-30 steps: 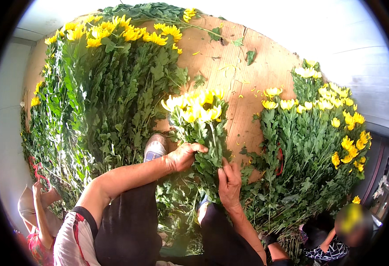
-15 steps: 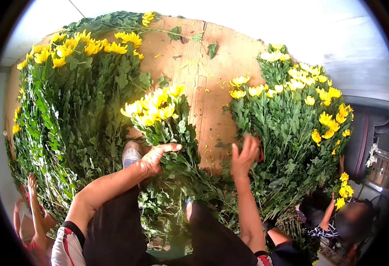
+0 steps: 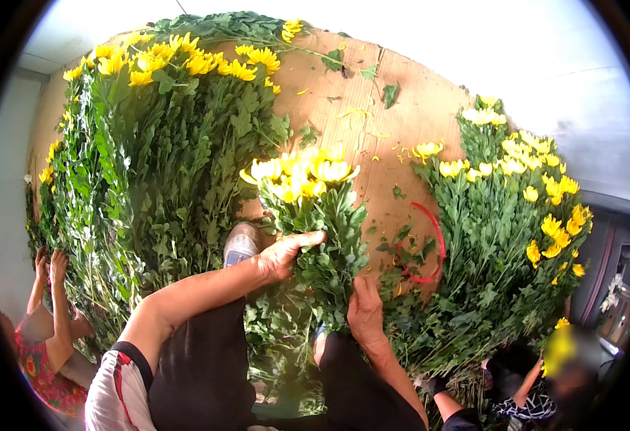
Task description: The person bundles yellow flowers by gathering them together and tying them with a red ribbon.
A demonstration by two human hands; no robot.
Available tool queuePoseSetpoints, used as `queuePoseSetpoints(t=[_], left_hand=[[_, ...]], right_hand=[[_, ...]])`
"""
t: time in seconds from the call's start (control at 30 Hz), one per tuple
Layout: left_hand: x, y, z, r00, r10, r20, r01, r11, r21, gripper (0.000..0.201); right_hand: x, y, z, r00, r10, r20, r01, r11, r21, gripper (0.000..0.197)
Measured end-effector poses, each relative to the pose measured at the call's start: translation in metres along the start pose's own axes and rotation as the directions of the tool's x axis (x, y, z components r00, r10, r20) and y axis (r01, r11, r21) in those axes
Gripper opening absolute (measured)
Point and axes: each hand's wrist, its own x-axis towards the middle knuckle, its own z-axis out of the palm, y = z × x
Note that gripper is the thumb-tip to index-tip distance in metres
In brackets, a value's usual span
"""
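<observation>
In front of me stands a bunch of yellow chrysanthemums (image 3: 302,176), blooms pointing away and leafy stems toward me. My left hand (image 3: 282,257) is wrapped round its left side, thumb lying across the leaves; the other fingers are hidden behind foliage. Lower down, my right hand (image 3: 366,312) grips the same bunch from the right, fingers curled at the stems. A red loop (image 3: 442,248) of thin band or cord lies on the cardboard, right of the bunch.
A large pile of chrysanthemums (image 3: 164,151) fills the left, another pile (image 3: 473,230) the right. Petals and loose leaves lie on the cardboard (image 3: 351,65). My shoe (image 3: 243,244) sits beside the left pile. Another person's hands (image 3: 53,267) are at far left; a person (image 3: 526,391) is at lower right.
My right hand has come from the right pile's edge down and left to the bunch's stems. The red loop now shows fully on the cardboard. The view has shifted, moving the scene rightward.
</observation>
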Motion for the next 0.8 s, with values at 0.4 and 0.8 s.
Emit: queuePoseSetpoints(t=[0.4, 0.8], left_hand=[[0.004, -0.004, 0.006, 0.981, 0.059, -0.182, -0.055, 0.998, 0.029, 0.028], [-0.004, 0.004, -0.011, 0.905, 0.210, -0.371, -0.177, 0.977, 0.121, 0.027]], right_hand=[[0.013, -0.012, -0.022, 0.976, -0.160, 0.145, 0.175, 0.980, -0.097, 0.044], [0.042, 0.202, -0.103, 0.766, 0.336, -0.548, -0.499, 0.848, -0.179, 0.024]])
